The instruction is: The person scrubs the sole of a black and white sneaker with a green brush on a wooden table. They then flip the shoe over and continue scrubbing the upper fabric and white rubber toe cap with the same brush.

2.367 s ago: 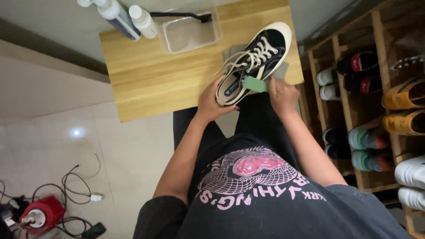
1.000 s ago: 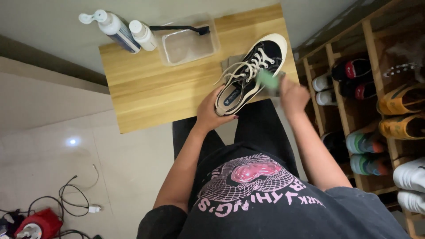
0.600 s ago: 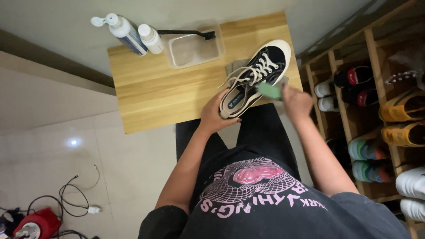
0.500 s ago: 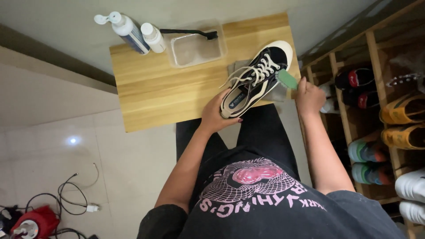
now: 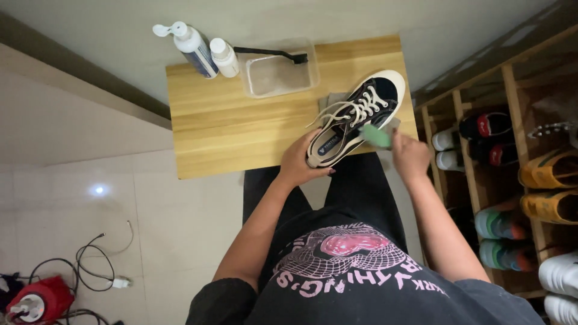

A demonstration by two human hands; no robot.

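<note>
A black canvas sneaker with white laces and a white sole lies tilted on the near right part of a small wooden table. My left hand grips its heel end. My right hand holds a small green sponge pressed against the shoe's right side, near the middle. A grey cloth lies under the shoe.
At the table's far edge stand a pump bottle, a smaller white bottle and a clear plastic tub with a black brush across it. A wooden shoe rack stands right. Cables and a red device lie on the floor at left.
My right hand with the green sponge has slid back and forth along the shoe's right side, now back nearer the middle. My left hand has kept hold of the heel.
</note>
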